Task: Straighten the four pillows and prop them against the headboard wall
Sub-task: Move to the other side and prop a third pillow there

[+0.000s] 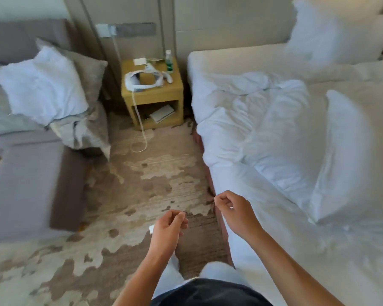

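One white pillow (pixel 332 29) leans upright against the beige headboard wall (pixel 226 21) at the far right. A second white pillow (pixel 343 155) lies lengthwise on the rumpled bed (pixel 241 60), and another (pixel 283 138) lies beside it among the crumpled duvet. A further white pillow (pixel 42 87) rests on the sofa at left. My left hand (pixel 169 226) hovers over the carpet with fingers curled and nothing in it. My right hand (pixel 232 208) is at the bed's near edge, fingers curled, holding nothing that I can see.
A grey sofa (pixel 27 180) with a grey cushion (pixel 86 69) and bedding stands at left. A yellow nightstand (pixel 153 93) between sofa and bed carries a white headset, a bottle and a cable trailing onto the patterned carpet (pixel 142 184).
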A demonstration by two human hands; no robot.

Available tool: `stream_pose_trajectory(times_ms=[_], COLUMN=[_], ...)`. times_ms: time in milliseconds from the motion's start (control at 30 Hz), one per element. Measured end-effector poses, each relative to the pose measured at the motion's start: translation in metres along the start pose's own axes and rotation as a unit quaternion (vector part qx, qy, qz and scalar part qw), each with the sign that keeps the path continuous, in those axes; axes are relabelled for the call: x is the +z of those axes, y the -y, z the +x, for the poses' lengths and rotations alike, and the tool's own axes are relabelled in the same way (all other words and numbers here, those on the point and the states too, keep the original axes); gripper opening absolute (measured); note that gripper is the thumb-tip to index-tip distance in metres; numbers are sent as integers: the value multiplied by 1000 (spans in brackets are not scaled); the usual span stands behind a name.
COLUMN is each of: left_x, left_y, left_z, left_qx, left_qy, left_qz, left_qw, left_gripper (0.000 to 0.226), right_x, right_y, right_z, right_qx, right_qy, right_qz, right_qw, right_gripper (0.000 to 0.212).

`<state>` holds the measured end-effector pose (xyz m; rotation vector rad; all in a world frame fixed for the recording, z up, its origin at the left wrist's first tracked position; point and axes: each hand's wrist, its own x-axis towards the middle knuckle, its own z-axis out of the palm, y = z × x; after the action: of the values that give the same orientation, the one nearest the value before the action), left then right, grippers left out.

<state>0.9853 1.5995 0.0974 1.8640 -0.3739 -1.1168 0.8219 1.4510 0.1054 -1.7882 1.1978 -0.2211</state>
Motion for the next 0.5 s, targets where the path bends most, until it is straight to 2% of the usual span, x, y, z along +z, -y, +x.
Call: stream_pose_trajectory(times_ms=[133, 333, 500], left_x=[14, 79, 144], left_y=[-69, -160, -222], left_z=[76, 165, 244], left_qx=[15, 59, 74], left_qy=[101, 232, 309], left_qz=[49, 99, 150], left_qw=[994, 966, 936], left_gripper=[18, 16, 15], right_x=[-16, -41, -61], right_y=[-1, -30, -61], right_z=[24, 52, 109], right_qx=[101, 232, 292], right_qy=[-80, -190, -252], right_qz=[21, 57, 105], right_qw=[991, 952, 917], right_gripper=[12, 17, 15])
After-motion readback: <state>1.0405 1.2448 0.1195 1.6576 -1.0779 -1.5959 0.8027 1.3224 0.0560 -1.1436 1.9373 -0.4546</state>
